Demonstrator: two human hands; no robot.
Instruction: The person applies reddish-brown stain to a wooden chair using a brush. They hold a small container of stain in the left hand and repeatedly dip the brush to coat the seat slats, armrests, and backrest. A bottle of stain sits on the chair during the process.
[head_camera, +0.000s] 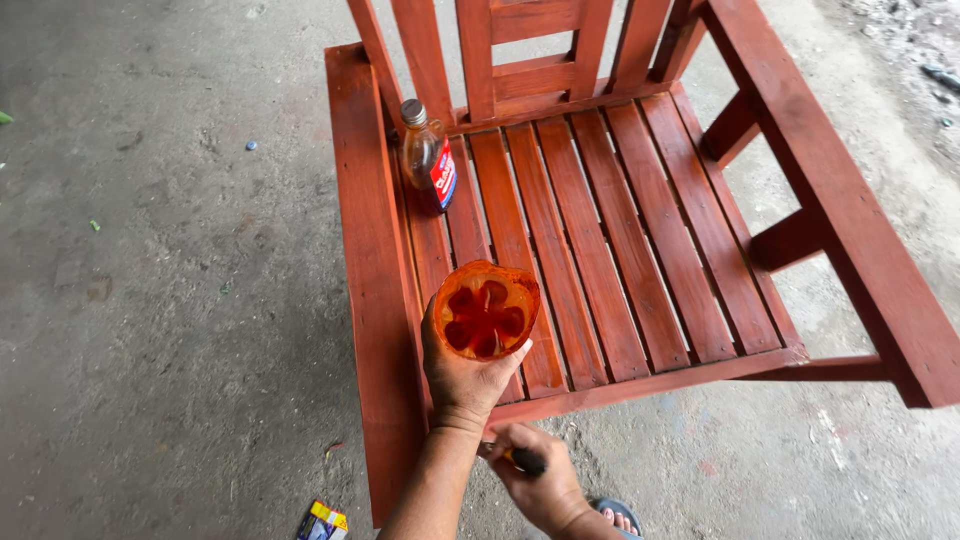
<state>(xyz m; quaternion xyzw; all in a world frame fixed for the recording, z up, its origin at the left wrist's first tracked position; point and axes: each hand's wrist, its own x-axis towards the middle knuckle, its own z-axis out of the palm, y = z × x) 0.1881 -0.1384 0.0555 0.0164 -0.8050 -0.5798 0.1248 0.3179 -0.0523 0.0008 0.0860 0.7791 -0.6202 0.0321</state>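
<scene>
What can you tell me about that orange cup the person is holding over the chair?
The orange cup looks like the cut-off bottom of a clear plastic bottle, with a lobed base and uneven rim, stained red-orange inside. The left hand grips it from below, upright and tipped slightly toward the camera, above the front slats of the red wooden chair.

A wooden chair (600, 230) stands on the ground (150, 300) in front of you. A bottle (428, 157) stands on its seat, in the back left corner, right by the left armrest (365, 250). Your left hand (465, 375) holds a cut-off plastic cup (487, 310) over the front left of the seat. Your right hand (540, 485) is just below it, holding a brush handle (522, 460). A small packet (322, 522) lies on the ground to the left of your arms.
</scene>
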